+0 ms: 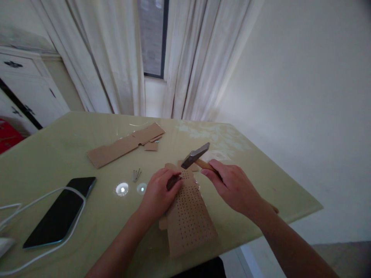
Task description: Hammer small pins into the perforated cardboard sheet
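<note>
Wooden hammer (199, 158) sits in your right hand (232, 187), head just above the holey cardboard (188, 216) on the table (58, 162). Your left hand (159, 195) pinches something small and dark there; your fingers hide it. Nails (136, 175) lie nearby.

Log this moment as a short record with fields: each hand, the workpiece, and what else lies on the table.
left hand: rests on perforated cardboard, fingers pinching something small and dark at its top edge
right hand: grips hammer, head above the cardboard's top edge
table: loose nails, phone with white cable, cardboard strip
</note>
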Demonstrator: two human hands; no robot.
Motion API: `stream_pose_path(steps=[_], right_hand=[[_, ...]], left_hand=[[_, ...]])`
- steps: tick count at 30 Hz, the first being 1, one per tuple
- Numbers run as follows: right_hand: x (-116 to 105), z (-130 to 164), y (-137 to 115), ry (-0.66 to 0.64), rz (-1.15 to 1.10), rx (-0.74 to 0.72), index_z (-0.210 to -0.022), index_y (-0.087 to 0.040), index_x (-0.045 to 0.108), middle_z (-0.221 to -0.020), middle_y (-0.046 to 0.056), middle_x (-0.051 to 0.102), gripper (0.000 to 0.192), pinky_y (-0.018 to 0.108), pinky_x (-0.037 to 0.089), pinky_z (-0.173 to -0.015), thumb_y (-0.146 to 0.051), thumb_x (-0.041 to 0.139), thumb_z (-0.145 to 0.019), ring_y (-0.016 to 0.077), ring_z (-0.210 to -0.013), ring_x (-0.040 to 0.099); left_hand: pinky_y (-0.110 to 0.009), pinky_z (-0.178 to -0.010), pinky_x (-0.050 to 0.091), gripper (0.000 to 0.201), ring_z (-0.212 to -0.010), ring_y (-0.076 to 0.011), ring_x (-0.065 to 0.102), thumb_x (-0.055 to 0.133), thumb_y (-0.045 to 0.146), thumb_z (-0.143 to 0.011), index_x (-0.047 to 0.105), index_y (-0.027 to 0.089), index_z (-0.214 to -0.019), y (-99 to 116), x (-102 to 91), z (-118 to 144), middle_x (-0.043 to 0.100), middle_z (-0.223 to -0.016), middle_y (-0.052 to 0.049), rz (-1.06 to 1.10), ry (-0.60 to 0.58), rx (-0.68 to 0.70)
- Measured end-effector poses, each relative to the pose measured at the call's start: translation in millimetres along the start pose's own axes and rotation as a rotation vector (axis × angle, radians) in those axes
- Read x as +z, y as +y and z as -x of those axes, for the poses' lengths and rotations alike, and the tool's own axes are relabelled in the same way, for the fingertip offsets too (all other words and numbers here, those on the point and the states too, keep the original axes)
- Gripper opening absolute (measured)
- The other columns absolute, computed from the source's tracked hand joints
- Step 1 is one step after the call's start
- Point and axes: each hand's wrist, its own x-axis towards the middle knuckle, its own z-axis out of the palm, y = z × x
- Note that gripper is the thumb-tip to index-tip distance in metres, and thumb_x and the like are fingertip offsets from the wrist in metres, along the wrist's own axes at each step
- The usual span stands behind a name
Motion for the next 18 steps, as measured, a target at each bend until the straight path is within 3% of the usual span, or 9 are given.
stream_pose_path(steps=[7,13,18], right_hand=[[24,0,-3,-0.165,0.137,-0.034,-0.099,-0.020,0.068,-0.086,0.007,0.078,0.032,0.034,0.024,-0.064,-0.040,0.049,-0.115,0.0230,-0.073,0.069],[17,-2,-2,-0.047,0.021,0.003,-0.095,-0.020,0.065,-0.079,0.003,0.073,0.036,0.032,0.026,-0.065,-0.045,0.048,-0.115,0.0198,-0.070,0.065],[26,-1,-1,-0.138,0.059,-0.034,-0.096,-0.020,0.067,-0.079,0.005,0.073,0.032,0.033,0.023,-0.064,-0.040,0.050,-0.114,0.0205,-0.069,0.064]], left_hand=[[-0.045,-0.096,0.057,0.030,-0.108,-0.0279,0.070,0.080,0.026,-0.090,0.073,0.025,-0.119,3,-2.1,0,0.075,-0.115,-0.007,0.041,-0.012,0.009],[-0.046,-0.099,0.055,0.034,-0.110,-0.0287,0.068,0.084,0.030,-0.089,0.072,0.023,-0.119,3,-2.5,1,0.073,-0.117,-0.008,0.013,-0.037,-0.049],[-0.046,-0.100,0.055,0.036,-0.112,-0.0282,0.068,0.082,0.027,-0.089,0.071,0.024,-0.122,3,-3.2,1,0.073,-0.118,-0.007,0.020,-0.043,-0.035]])
